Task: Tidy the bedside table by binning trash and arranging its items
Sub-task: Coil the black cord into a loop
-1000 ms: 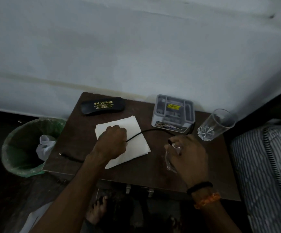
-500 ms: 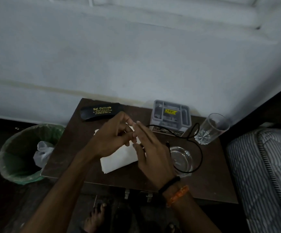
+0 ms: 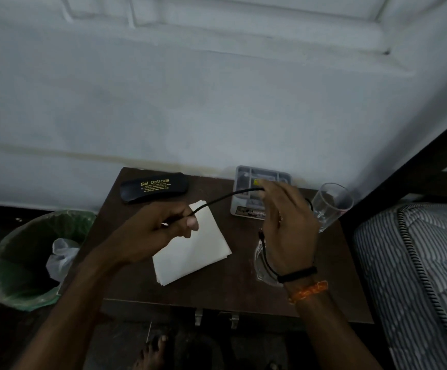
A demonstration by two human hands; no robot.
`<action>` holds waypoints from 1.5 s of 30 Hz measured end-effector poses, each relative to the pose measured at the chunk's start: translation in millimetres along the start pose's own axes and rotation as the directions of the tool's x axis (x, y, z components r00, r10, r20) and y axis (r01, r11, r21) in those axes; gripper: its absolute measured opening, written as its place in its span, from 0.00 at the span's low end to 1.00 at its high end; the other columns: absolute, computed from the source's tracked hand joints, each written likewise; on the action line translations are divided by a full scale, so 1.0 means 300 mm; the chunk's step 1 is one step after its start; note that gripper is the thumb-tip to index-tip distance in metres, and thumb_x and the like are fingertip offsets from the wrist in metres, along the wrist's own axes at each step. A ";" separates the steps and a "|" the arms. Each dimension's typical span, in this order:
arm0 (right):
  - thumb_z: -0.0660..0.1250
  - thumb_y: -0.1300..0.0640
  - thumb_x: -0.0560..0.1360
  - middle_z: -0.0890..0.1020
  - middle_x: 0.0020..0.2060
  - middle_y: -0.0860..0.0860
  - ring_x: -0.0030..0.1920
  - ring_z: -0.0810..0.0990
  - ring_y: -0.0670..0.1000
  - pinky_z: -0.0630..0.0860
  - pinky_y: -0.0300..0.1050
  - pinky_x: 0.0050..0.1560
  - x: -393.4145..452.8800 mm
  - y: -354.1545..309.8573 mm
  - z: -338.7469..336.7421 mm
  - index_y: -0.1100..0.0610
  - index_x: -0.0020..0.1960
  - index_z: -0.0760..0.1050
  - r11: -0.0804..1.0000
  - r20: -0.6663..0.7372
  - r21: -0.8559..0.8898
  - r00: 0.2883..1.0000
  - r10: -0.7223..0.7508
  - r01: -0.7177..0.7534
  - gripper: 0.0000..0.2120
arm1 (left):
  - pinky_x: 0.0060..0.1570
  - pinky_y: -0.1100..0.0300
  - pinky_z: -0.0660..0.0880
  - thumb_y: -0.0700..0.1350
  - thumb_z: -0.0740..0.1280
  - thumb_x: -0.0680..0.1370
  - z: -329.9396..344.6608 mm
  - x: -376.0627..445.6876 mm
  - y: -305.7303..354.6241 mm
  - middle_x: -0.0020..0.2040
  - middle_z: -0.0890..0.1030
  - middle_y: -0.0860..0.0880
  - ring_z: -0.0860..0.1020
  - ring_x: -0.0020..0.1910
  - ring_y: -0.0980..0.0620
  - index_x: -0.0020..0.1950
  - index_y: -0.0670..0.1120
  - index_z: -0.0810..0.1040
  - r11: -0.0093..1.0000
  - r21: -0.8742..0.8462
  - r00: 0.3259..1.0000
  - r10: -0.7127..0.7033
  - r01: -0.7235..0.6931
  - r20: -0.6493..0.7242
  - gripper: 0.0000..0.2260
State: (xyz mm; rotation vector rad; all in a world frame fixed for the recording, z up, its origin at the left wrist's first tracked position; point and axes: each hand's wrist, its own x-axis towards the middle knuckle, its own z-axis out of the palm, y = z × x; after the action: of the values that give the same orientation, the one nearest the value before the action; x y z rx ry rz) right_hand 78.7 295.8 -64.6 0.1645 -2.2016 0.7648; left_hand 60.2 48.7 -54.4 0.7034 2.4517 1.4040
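A: Obs., nearest first. Left hand (image 3: 163,231) closed in a pinch on the black cable (image 3: 225,196); thumb over the strand where it enters the fist. Right hand (image 3: 283,225) holds the same cable farther along at its fingertips, over the grey organiser tray (image 3: 243,177). One plug end hangs by the right palm, above the clear glass dish (image 3: 261,268), which sits mostly under that wrist.

B: Step in hand?

A: Judged: coiling the cable so it can be stowed. The strand spans the two hands above the table (image 3: 217,295), not resting on it.

B: Notes on doing it well?

A: Keep the loops even and loose, feeding from the left pinch into the right. Watch the dangling plug; it could knock the dish. The tumbler (image 3: 329,206), which looks tilted from here, stands just beyond the right hand, so keep the elbow in.

B: Count, near to far?

A: Dish 1. Folded white paper stack (image 3: 193,249) 1; number of sheets cannot be told. Cable 1. Tumbler 1. Organiser tray 1. Black spectacle case (image 3: 154,187) 1, at the back left corner. Off the table, left: green bin (image 3: 30,263) 1, with 1 crumpled white bag (image 3: 62,255) inside.
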 end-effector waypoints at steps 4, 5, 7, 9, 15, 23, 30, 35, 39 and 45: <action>0.69 0.66 0.76 0.83 0.49 0.53 0.48 0.80 0.47 0.76 0.35 0.49 0.017 0.008 -0.009 0.59 0.59 0.81 1.000 -0.048 -0.015 0.999 0.009 -0.010 0.12 | 0.48 0.53 0.75 0.47 0.58 0.83 -0.006 -0.014 0.038 0.38 0.80 0.44 0.79 0.42 0.43 0.41 0.41 0.78 0.975 -0.222 1.000 0.020 -0.015 0.022 0.16; 0.69 0.66 0.76 0.83 0.48 0.52 0.48 0.79 0.47 0.74 0.35 0.49 0.019 0.008 -0.010 0.59 0.59 0.81 1.000 -0.043 -0.015 0.999 -0.002 0.001 0.13 | 0.43 0.52 0.74 0.46 0.57 0.83 0.004 -0.009 0.056 0.35 0.78 0.42 0.75 0.38 0.39 0.40 0.39 0.75 0.944 -0.331 0.999 0.023 -0.012 0.029 0.17; 0.68 0.68 0.76 0.82 0.47 0.52 0.48 0.74 0.46 0.69 0.34 0.51 0.021 0.007 -0.008 0.59 0.59 0.81 0.999 -0.002 -0.038 1.000 -0.025 0.025 0.13 | 0.38 0.55 0.71 0.44 0.57 0.83 0.033 0.002 0.096 0.30 0.70 0.43 0.68 0.32 0.41 0.41 0.39 0.72 0.763 -0.647 0.999 0.020 0.008 0.036 0.14; 0.67 0.68 0.76 0.82 0.47 0.51 0.49 0.72 0.49 0.64 0.34 0.52 0.022 0.004 -0.005 0.58 0.59 0.81 0.997 0.053 -0.071 0.998 -0.029 0.033 0.14 | 0.36 0.58 0.70 0.42 0.61 0.81 0.056 0.015 0.135 0.30 0.68 0.48 0.67 0.29 0.51 0.48 0.39 0.74 0.418 -0.908 0.992 0.108 0.008 0.059 0.07; 0.63 0.72 0.76 0.79 0.46 0.52 0.50 0.73 0.52 0.69 0.39 0.51 0.032 -0.028 -0.008 0.59 0.61 0.79 0.999 0.139 0.040 0.990 -0.002 -0.003 0.17 | 0.40 0.60 0.73 0.37 0.62 0.77 0.132 0.063 0.186 0.41 0.78 0.47 0.75 0.39 0.54 0.59 0.40 0.79 0.161 -0.976 0.979 0.164 -0.149 -0.123 0.11; 0.58 0.58 0.81 0.76 0.44 0.45 0.44 0.73 0.42 0.70 0.36 0.45 -0.014 -0.046 0.010 0.59 0.55 0.80 0.983 0.426 0.171 0.905 -0.008 -0.071 0.12 | 0.57 0.53 0.78 0.44 0.49 0.84 0.180 0.133 0.165 0.55 0.83 0.41 0.81 0.58 0.45 0.61 0.42 0.76 0.095 -0.956 0.953 -0.095 -0.278 -0.287 0.17; 0.59 0.54 0.80 0.83 0.46 0.48 0.48 0.80 0.48 0.77 0.47 0.51 -0.026 -0.033 0.007 0.56 0.51 0.80 0.992 0.517 0.102 0.856 0.017 -0.081 0.12 | 0.64 0.52 0.74 0.33 0.62 0.77 0.143 0.150 0.106 0.66 0.76 0.38 0.75 0.66 0.42 0.72 0.35 0.65 0.222 -0.926 0.923 -0.169 -0.306 -0.345 0.23; 0.58 0.52 0.80 0.84 0.45 0.47 0.46 0.81 0.46 0.77 0.45 0.49 -0.027 -0.050 0.001 0.54 0.49 0.81 0.989 0.602 0.110 0.799 0.010 -0.095 0.13 | 0.68 0.52 0.70 0.49 0.80 0.64 0.120 0.141 0.103 0.70 0.74 0.40 0.73 0.69 0.44 0.72 0.36 0.67 0.285 -0.893 0.906 -0.141 -0.348 -0.399 0.42; 0.61 0.56 0.80 0.83 0.41 0.44 0.42 0.79 0.43 0.76 0.43 0.45 -0.031 -0.049 0.001 0.52 0.47 0.79 0.997 0.612 0.082 0.790 -0.039 -0.014 0.08 | 0.68 0.53 0.70 0.37 0.68 0.77 0.138 0.138 0.070 0.69 0.76 0.47 0.72 0.70 0.49 0.72 0.41 0.70 0.653 -0.703 0.897 -0.082 -0.282 -0.435 0.22; 0.59 0.51 0.80 0.79 0.40 0.46 0.40 0.76 0.47 0.75 0.46 0.42 -0.005 -0.048 -0.040 0.52 0.46 0.76 0.994 0.548 0.095 0.832 -0.090 0.045 0.09 | 0.68 0.55 0.71 0.38 0.64 0.80 0.162 0.118 0.046 0.67 0.78 0.55 0.73 0.68 0.57 0.69 0.50 0.74 0.919 -0.365 0.949 0.029 -0.150 -0.315 0.18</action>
State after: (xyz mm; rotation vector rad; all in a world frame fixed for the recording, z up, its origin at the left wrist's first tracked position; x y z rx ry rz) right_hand 92.3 290.7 -52.7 0.5643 -2.6911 0.8398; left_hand 54.3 108.8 -66.3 0.5468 2.2572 2.0930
